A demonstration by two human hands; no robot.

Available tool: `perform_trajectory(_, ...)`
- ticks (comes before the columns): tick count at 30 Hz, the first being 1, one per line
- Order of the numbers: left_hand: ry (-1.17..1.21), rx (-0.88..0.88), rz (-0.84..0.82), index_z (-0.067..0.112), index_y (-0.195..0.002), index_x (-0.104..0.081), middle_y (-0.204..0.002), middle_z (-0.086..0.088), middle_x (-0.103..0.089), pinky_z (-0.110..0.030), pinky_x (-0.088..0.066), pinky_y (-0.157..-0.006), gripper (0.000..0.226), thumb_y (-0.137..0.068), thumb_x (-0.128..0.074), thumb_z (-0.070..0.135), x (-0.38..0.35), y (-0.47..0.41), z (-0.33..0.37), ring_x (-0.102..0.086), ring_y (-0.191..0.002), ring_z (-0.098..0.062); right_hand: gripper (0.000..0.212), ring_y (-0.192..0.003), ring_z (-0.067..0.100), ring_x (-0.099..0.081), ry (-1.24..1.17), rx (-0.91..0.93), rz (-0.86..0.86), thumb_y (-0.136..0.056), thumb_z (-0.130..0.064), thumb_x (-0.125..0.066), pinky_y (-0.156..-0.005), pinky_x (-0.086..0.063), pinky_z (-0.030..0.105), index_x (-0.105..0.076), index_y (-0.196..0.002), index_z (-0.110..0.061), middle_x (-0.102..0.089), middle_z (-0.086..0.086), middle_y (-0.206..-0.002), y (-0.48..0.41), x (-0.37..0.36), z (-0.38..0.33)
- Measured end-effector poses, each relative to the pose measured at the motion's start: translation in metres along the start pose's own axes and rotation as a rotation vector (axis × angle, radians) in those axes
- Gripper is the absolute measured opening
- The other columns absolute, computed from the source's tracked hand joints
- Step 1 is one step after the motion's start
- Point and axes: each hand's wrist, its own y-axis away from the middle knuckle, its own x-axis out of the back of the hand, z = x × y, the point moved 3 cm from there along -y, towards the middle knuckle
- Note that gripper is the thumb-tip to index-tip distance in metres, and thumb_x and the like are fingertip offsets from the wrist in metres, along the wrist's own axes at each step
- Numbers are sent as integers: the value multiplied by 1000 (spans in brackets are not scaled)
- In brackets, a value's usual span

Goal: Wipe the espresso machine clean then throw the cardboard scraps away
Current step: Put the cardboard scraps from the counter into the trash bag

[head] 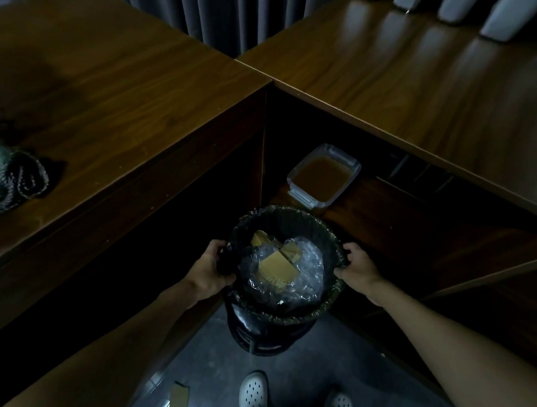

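A round black trash bin point(281, 316) lined with a black bag stands on the floor between two wooden counters. Inside it, tan cardboard scraps point(278, 267) lie on crumpled clear bubble wrap point(310, 267). My left hand point(209, 267) grips the bag and rim on the bin's left side. My right hand point(355, 265) grips the rim on the right side. One more cardboard scrap point(178, 397) lies on the grey floor near my left foot. No espresso machine is in view.
A dark crumpled cloth point(8, 179) lies on the left counter point(111, 86). A clear plastic container point(323, 176) sits on a low shelf under the right counter point(422, 87). White chair backs point(501, 19) line the far edge. My white shoes point(254, 395) stand below the bin.
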Motion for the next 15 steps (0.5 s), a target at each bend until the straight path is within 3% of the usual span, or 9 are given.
perform_trajectory(3,-71,-13,18,25,-135,-36,-118,0,-57,-34,-53,-93,63,-86,-72,7,10,3,6,-59,-108,-17,55,-123,33,-45,200,71,101,-81,-14,-70,-102,-42,49,-50,-131,-18,-48,10,-130,2,11,-12)
perform_trajectory(6,-94,-35,58,17,-142,-35,-131,-6,-48,-45,-52,-99,64,-89,-70,9,22,9,22,-54,-115,-22,51,-120,30,-47,183,158,111,-83,-15,-70,-98,-45,50,-51,-131,-20,-43,6,-133,6,21,-41)
perform_trajectory(10,-87,-112,148,18,-143,-37,-131,-3,-46,-39,-54,-89,53,-96,-62,12,43,27,61,-55,-114,-24,46,-115,25,-50,163,357,56,-88,-10,-66,-93,-47,39,-51,-131,-14,-45,7,-130,15,31,-93)
perform_trajectory(15,-68,-217,329,21,-133,-47,-123,1,-58,-40,-58,-79,35,-100,-55,13,80,74,117,-66,-95,-20,33,-108,19,-54,141,697,10,-89,-7,-64,-91,-46,31,-59,-122,-9,-54,6,-118,42,33,-181)
